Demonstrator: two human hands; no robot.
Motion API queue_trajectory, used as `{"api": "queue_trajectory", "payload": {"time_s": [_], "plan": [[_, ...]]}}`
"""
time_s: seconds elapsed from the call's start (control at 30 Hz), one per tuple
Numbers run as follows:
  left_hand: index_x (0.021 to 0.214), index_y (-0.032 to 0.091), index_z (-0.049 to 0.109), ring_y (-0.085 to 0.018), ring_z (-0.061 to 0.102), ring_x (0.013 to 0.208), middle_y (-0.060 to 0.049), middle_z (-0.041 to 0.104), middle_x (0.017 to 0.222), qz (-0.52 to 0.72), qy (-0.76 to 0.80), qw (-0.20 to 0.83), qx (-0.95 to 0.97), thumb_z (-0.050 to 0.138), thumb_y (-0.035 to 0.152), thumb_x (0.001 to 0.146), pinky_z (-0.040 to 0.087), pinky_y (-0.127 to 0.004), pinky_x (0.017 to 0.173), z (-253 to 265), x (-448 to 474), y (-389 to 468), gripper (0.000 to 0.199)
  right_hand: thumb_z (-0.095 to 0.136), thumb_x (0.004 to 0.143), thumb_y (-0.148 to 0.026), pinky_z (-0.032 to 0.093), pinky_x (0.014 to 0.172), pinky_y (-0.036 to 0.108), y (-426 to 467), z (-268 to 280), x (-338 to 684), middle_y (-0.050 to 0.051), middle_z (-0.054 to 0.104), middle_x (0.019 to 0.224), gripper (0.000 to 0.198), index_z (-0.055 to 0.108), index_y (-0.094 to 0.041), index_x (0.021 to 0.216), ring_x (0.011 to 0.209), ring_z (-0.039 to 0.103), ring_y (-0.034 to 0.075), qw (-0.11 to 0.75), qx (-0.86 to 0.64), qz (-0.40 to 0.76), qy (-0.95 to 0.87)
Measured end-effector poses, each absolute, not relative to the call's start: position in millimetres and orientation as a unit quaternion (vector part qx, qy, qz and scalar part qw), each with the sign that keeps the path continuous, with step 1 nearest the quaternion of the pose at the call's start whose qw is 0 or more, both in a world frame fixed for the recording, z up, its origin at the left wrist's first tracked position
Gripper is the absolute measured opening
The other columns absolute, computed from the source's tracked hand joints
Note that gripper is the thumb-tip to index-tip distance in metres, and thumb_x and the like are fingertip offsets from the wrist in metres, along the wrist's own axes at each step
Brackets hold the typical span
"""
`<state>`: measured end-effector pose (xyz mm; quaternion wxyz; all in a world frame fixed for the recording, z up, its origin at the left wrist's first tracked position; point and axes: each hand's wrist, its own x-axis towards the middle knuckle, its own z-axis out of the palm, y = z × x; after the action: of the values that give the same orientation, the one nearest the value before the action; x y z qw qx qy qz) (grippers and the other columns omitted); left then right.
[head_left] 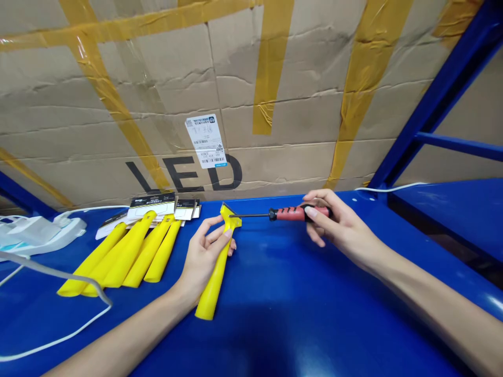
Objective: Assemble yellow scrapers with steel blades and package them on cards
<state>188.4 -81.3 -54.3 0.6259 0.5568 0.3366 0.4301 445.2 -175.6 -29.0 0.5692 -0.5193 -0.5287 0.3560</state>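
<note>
My left hand (pixel 204 251) is closed around the neck of a yellow plastic scraper (pixel 215 283), its head pointing away from me and its handle slanting down toward me. A screwdriver (pixel 288 213) with a red and black handle lies level in the fingers of my right hand (pixel 334 222). The screwdriver's tip meets the scraper's head from the right; the exact contact point is too small to make out. To the left of my left hand, several more yellow scrapers (pixel 129 251) lie side by side, their heads under printed card sleeves (pixel 151 205).
A large taped cardboard box (pixel 243 78) stands behind the blue tabletop (pixel 298 314). On the left lie a white power strip (pixel 68 230) with plugs and a loose white cable (pixel 70 335). A blue metal frame (pixel 428 99) rises at the right.
</note>
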Motion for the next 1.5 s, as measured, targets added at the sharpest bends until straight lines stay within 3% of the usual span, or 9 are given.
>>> {"api": "queue_trajectory", "payload": {"time_s": [0.1, 0.27, 0.47, 0.63, 0.8, 1.0, 1.17, 1.33, 1.5], "plan": [[0.117, 0.018, 0.05, -0.012, 0.057, 0.061, 0.0, 0.069, 0.07, 0.426, 0.329, 0.627, 0.563, 0.082, 0.037, 0.078, 0.045, -0.025, 0.062, -55.1, 188.8, -81.7, 0.054, 0.052, 0.098, -0.059, 0.032, 0.04, 0.022, -175.0, -30.7, 446.8, -0.009, 0.046, 0.057, 0.034, 0.048, -0.025, 0.101, 0.037, 0.039, 0.007, 0.548, -0.582, 0.295, -0.524], [0.121, 0.018, 0.049, -0.012, 0.056, 0.06, 0.001, 0.068, 0.068, 0.434, 0.346, 0.622, 0.553, 0.081, 0.039, 0.078, 0.044, -0.024, 0.062, -55.0, 187.9, -80.8, 0.057, 0.073, 0.087, -0.049, 0.051, 0.058, 0.029, -176.2, -29.4, 445.5, -0.001, 0.061, 0.09, 0.046, 0.048, -0.029, 0.12, 0.068, 0.064, 0.015, 0.547, -0.509, 0.418, -0.516], [0.114, 0.018, 0.051, -0.011, 0.056, 0.059, 0.001, 0.068, 0.068, 0.427, 0.33, 0.624, 0.565, 0.081, 0.037, 0.079, 0.044, -0.024, 0.061, -55.5, 188.0, -82.0, 0.051, 0.053, 0.096, -0.061, 0.027, 0.04, 0.021, -175.4, -30.4, 443.5, -0.008, 0.044, 0.06, 0.036, 0.049, -0.026, 0.1, 0.042, 0.035, 0.006, 0.551, -0.581, 0.302, -0.518], [0.113, 0.02, 0.049, -0.011, 0.056, 0.059, 0.001, 0.068, 0.067, 0.433, 0.34, 0.625, 0.553, 0.081, 0.037, 0.079, 0.044, -0.023, 0.061, -55.3, 186.4, -82.2, 0.05, 0.068, 0.089, -0.053, 0.049, 0.055, 0.028, -175.9, -28.5, 444.9, 0.001, 0.063, 0.094, 0.043, 0.047, -0.028, 0.118, 0.066, 0.063, 0.014, 0.548, -0.515, 0.391, -0.532], [0.11, 0.02, 0.048, -0.011, 0.056, 0.058, 0.001, 0.068, 0.065, 0.419, 0.328, 0.634, 0.561, 0.08, 0.037, 0.08, 0.043, -0.023, 0.061, -55.5, 187.1, -81.9, 0.047, 0.052, 0.097, -0.06, 0.035, 0.041, 0.023, -176.6, -28.7, 444.1, -0.008, 0.048, 0.061, 0.035, 0.046, -0.026, 0.1, 0.041, 0.042, 0.008, 0.541, -0.575, 0.3, -0.534], [0.11, 0.021, 0.048, -0.012, 0.056, 0.059, 0.002, 0.068, 0.066, 0.427, 0.336, 0.63, 0.555, 0.079, 0.036, 0.081, 0.043, -0.024, 0.062, -54.7, 186.0, -83.6, 0.046, 0.07, 0.088, -0.053, 0.055, 0.062, 0.03, -177.0, -26.5, 444.0, -0.002, 0.062, 0.089, 0.045, 0.045, -0.029, 0.116, 0.07, 0.067, 0.015, 0.562, -0.494, 0.4, -0.53], [0.108, 0.021, 0.048, -0.012, 0.055, 0.058, 0.002, 0.067, 0.065, 0.417, 0.324, 0.633, 0.566, 0.079, 0.036, 0.082, 0.043, -0.025, 0.061, -54.0, 186.3, -84.4, 0.043, 0.05, 0.098, -0.061, 0.033, 0.037, 0.021, -176.5, -28.5, 443.9, -0.009, 0.05, 0.062, 0.035, 0.044, -0.026, 0.101, 0.035, 0.042, 0.006, 0.554, -0.571, 0.305, -0.523], [0.111, 0.021, 0.048, -0.013, 0.056, 0.059, 0.002, 0.067, 0.064, 0.431, 0.336, 0.634, 0.546, 0.08, 0.036, 0.08, 0.043, -0.025, 0.062, -53.4, 186.0, -83.8, 0.047, 0.074, 0.086, -0.049, 0.055, 0.06, 0.03, -177.9, -25.8, 442.3, -0.002, 0.061, 0.089, 0.046, 0.046, -0.029, 0.117, 0.068, 0.067, 0.015, 0.569, -0.495, 0.403, -0.518], [0.112, 0.02, 0.05, -0.013, 0.056, 0.059, 0.001, 0.068, 0.066, 0.418, 0.327, 0.639, 0.557, 0.081, 0.036, 0.079, 0.043, -0.025, 0.061, -51.8, 186.4, -85.8, 0.048, 0.053, 0.097, -0.06, 0.03, 0.036, 0.021, -177.0, -26.3, 443.3, -0.01, 0.045, 0.057, 0.034, 0.045, -0.026, 0.096, 0.036, 0.037, 0.007, 0.56, -0.577, 0.293, -0.517]]}}
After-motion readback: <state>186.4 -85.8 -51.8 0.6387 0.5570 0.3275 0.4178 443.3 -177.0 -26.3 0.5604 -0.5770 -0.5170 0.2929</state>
